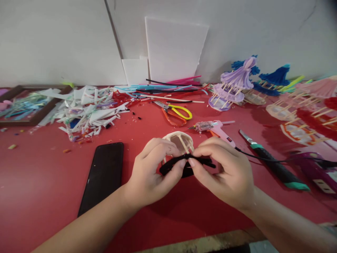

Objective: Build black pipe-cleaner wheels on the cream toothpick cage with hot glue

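Observation:
Between my two hands, near the middle of the red table, are black pipe cleaners [171, 166]. My left hand [155, 172] pinches them from the left with thumb and index finger. From the right, my right hand [223, 168] pinches the same black strands, its thumb tip almost meeting the left thumb. Just behind the fingers is a pale round craft frame [175, 135] with thin sticks; its near part is hidden by my hands and the black strands. A pink hot glue gun [222, 131] lies right behind my right hand.
A black phone [102, 175] lies at left. Orange-and-yellow scissors [175, 113], paper scraps [89, 109] and colored pipe cleaners [163, 88] are behind. At right are a green-and-black utility knife [273, 161], a purple power strip [316, 170] and carousel-like models [234, 84].

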The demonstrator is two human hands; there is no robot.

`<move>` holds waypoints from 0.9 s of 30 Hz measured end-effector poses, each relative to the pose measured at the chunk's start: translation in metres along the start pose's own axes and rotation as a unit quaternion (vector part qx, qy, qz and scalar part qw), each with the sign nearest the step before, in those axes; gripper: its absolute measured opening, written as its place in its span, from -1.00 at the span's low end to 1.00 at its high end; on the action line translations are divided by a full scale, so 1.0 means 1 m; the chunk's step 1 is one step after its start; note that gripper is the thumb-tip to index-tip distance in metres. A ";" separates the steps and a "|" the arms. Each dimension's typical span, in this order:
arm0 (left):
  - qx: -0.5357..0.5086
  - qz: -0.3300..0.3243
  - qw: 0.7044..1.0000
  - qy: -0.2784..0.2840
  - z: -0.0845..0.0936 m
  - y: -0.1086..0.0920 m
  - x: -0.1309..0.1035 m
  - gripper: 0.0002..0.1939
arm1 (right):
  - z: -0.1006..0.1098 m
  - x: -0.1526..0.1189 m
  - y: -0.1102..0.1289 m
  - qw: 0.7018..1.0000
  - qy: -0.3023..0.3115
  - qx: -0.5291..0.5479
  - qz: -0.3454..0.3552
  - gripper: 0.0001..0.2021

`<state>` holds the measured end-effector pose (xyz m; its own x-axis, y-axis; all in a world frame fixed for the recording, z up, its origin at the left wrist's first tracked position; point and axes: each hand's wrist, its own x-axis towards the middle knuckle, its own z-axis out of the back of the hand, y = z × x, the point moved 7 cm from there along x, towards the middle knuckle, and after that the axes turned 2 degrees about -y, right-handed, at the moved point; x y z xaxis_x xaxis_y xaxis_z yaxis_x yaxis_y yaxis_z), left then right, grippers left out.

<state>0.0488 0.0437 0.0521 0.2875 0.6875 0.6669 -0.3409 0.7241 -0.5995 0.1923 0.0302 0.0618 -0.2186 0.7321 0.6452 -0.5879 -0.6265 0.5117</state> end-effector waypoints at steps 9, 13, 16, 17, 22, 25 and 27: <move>-0.191 0.089 0.977 0.011 -0.002 0.014 -0.012 -0.69 | -0.002 0.000 -0.029 0.976 0.011 0.100 -0.192 -0.90; -0.100 0.156 0.981 -0.063 0.005 0.029 -0.011 -0.85 | -0.014 -0.003 -0.046 0.949 0.063 0.136 -0.277 -0.85; -0.100 0.229 0.963 -0.097 0.007 0.044 -0.009 -0.81 | -0.019 -0.005 -0.052 0.949 0.089 0.109 -0.281 -0.83; -0.119 0.254 0.954 -0.104 0.006 0.049 -0.009 -0.81 | -0.019 -0.005 -0.052 0.952 0.092 0.098 -0.275 -0.83; -0.242 0.383 0.881 -0.134 0.000 0.073 -0.018 -0.80 | -0.019 -0.006 -0.051 0.960 0.084 0.081 -0.254 -0.84; -0.286 0.433 0.840 -0.158 -0.001 0.080 -0.023 -0.78 | -0.019 -0.006 -0.052 0.961 0.083 0.080 -0.253 -0.85; -0.302 0.450 0.822 -0.172 0.000 0.083 -0.025 -0.79 | -0.017 -0.006 -0.052 0.961 0.082 0.082 -0.249 -0.85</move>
<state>0.0137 0.0866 -0.0141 -0.1436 0.9790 -0.1447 0.2595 -0.1039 -0.9601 0.2105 0.0631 0.0215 -0.0693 0.9763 0.2051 -0.5242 -0.2106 0.8251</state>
